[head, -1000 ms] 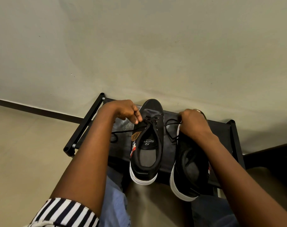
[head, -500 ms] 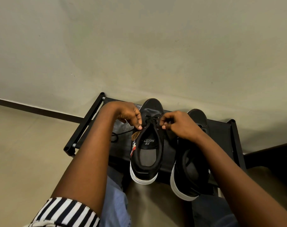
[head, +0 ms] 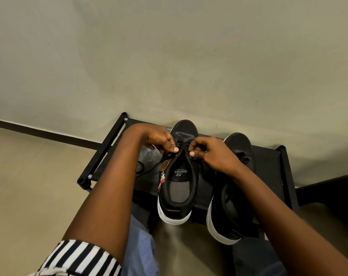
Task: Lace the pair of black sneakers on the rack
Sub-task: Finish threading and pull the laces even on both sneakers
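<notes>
Two black sneakers with white soles stand side by side on a black rack (head: 268, 166), toes toward the wall. The left sneaker (head: 178, 188) has a grey insole and a black lace (head: 182, 145) through its upper eyelets. My left hand (head: 159, 139) pinches the lace at the left side of the tongue. My right hand (head: 209, 152) pinches the lace at the right side, fingers curled. The right sneaker (head: 230, 212) stands untouched, partly hidden under my right forearm. A loose lace end (head: 142, 170) trails on the rack beside my left arm.
The rack stands against a plain wall (head: 169, 56) with a dark skirting strip (head: 40, 132). Beige floor (head: 30, 186) lies to the left. My knees in blue jeans (head: 139, 246) are right in front of the rack. A dark object (head: 332, 192) sits at the right.
My right hand moved left from over the right sneaker to the left sneaker's laces, beside my left hand. Both hands now pinch the lace close together at the tongue.
</notes>
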